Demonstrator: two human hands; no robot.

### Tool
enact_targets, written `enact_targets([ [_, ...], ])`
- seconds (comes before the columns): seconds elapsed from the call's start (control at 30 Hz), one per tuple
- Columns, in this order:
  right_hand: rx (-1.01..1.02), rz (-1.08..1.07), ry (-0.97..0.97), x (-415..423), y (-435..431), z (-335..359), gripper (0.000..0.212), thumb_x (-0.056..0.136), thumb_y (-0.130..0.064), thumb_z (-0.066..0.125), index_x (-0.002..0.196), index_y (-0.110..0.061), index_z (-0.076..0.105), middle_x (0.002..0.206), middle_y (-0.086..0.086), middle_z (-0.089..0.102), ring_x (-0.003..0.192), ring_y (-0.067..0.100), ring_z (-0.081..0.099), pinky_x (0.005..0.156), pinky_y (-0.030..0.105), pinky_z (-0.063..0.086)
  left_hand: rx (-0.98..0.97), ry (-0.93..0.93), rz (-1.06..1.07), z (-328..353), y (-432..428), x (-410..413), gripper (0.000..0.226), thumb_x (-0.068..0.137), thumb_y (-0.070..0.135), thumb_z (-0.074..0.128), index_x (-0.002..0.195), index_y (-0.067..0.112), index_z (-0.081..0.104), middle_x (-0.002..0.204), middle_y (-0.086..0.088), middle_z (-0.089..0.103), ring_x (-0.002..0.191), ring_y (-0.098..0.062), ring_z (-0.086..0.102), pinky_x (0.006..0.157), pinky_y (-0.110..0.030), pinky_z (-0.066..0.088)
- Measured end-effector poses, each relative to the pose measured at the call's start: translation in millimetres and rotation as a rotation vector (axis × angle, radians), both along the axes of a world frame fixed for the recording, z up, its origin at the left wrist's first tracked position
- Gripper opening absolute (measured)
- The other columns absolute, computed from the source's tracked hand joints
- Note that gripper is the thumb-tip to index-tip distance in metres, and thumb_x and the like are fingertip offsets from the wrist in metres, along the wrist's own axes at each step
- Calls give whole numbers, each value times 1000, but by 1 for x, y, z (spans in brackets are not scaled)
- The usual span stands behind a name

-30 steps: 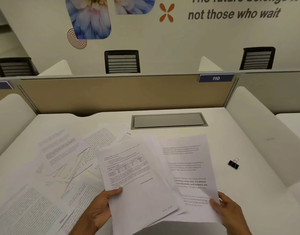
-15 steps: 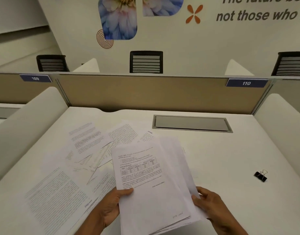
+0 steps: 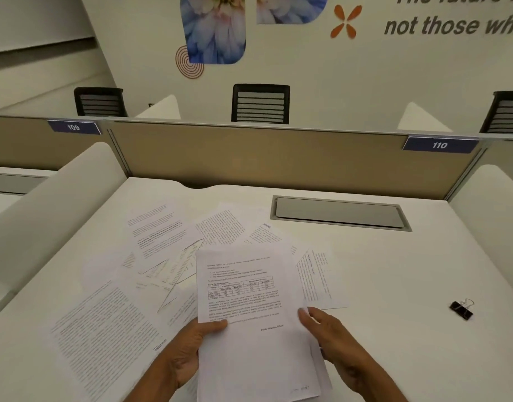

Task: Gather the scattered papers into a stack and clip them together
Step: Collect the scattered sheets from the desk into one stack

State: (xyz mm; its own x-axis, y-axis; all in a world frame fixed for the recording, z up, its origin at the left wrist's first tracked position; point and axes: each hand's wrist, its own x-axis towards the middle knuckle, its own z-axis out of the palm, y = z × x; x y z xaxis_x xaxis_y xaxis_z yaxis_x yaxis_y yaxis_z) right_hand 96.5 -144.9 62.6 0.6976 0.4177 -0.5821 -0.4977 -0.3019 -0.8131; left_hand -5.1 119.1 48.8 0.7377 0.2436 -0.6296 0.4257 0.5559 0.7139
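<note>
A stack of printed papers (image 3: pixel 249 320), its top sheet showing a small table, is held just above the white desk (image 3: pixel 394 285). My left hand (image 3: pixel 188 349) grips its left edge with the thumb on top. My right hand (image 3: pixel 333 343) presses its fingers against the stack's right edge. Several loose printed sheets (image 3: pixel 162 236) lie scattered on the desk to the left and behind the stack. One more sheet (image 3: pixel 319 277) sticks out to the right, under the stack. A black binder clip (image 3: pixel 461 309) rests on the desk to the right, apart from both hands.
A grey cable flap (image 3: pixel 339 213) is set into the desk near the beige divider (image 3: pixel 278 161). White curved side panels (image 3: pixel 46 210) stand along the desk's left and right sides. Black chairs (image 3: pixel 261 103) stand beyond the divider.
The fanned sheets have been pushed together into one neater stack. My right hand has shifted from under the right sheet to the stack's right edge. The view has swung left.
</note>
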Motion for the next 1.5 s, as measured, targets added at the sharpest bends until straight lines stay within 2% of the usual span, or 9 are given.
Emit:
enact_targets([
  [0.17, 73, -57, -18, -5, 33, -7, 40, 88, -31, 75, 126, -17, 67, 114, 0, 78, 103, 25, 75, 95, 51, 58, -35, -27, 44, -1, -7, 10, 36, 84, -2, 72, 117, 10, 73, 114, -15, 79, 109, -39, 71, 95, -50, 56],
  [0.33, 36, -66, -25, 2, 47, -12, 31, 91, -29, 72, 121, -21, 67, 112, -1, 78, 98, 24, 76, 91, 50, 60, -43, -30, 34, -8, 3, 12, 43, 81, 1, 74, 124, 9, 70, 120, -17, 76, 116, -41, 69, 107, -58, 48],
  [0.63, 41, -29, -37, 34, 51, -27, 34, 92, -44, 68, 120, -24, 67, 115, -3, 76, 102, 21, 74, 91, 41, 61, 8, 14, 47, -33, 15, 18, 56, 81, -13, 68, 133, 8, 62, 128, -23, 70, 116, -44, 64, 99, -55, 51],
  [0.73, -266, -334, -270, 61, 37, -45, 41, 87, -45, 73, 116, -17, 64, 111, 7, 72, 96, 24, 70, 81, 36, 59, 31, -2, 71, -32, 22, 24, 59, 82, -9, 68, 138, 10, 59, 132, -21, 68, 118, -45, 63, 101, -56, 50],
  [0.8, -498, -455, -419, 79, 19, -57, 48, 86, -36, 76, 124, -13, 60, 118, 16, 67, 104, 32, 65, 88, 40, 55, 33, -8, 75, -30, 29, 28, 55, 86, -6, 67, 138, 10, 58, 132, -19, 68, 118, -44, 63, 102, -55, 50],
  [0.93, -931, -287, -399, 107, -9, -75, 81, 81, -45, 77, 145, -13, 40, 138, 20, 49, 130, 39, 46, 104, 54, 41, 27, -18, 106, -30, 42, 33, 40, 91, -6, 62, 126, 13, 63, 127, -17, 70, 111, -39, 65, 95, -49, 51],
  [1.07, -1083, -113, -376, 112, -8, -80, 89, 75, -56, 77, 142, -15, 35, 137, 16, 46, 131, 35, 43, 105, 50, 40, 13, -25, 161, -33, 45, 38, 43, 92, -6, 60, 132, 11, 61, 126, -15, 70, 108, -36, 65, 93, -46, 51],
  [1.33, -926, -147, -293, 125, -4, -83, 71, 72, -40, 84, 128, -13, 49, 128, 12, 60, 122, 35, 56, 102, 46, 46, -13, -11, 246, -36, 48, 34, 49, 91, -6, 62, 136, 10, 59, 129, -16, 68, 111, -37, 63, 99, -49, 49],
  [1.5, -798, -250, -322, 123, -8, -92, 44, 77, -29, 74, 112, -5, 63, 114, 13, 69, 102, 34, 67, 86, 42, 58, -22, -15, 287, -32, 52, 27, 36, 90, -7, 63, 114, 19, 68, 121, -10, 71, 110, -33, 64, 107, -51, 44],
])
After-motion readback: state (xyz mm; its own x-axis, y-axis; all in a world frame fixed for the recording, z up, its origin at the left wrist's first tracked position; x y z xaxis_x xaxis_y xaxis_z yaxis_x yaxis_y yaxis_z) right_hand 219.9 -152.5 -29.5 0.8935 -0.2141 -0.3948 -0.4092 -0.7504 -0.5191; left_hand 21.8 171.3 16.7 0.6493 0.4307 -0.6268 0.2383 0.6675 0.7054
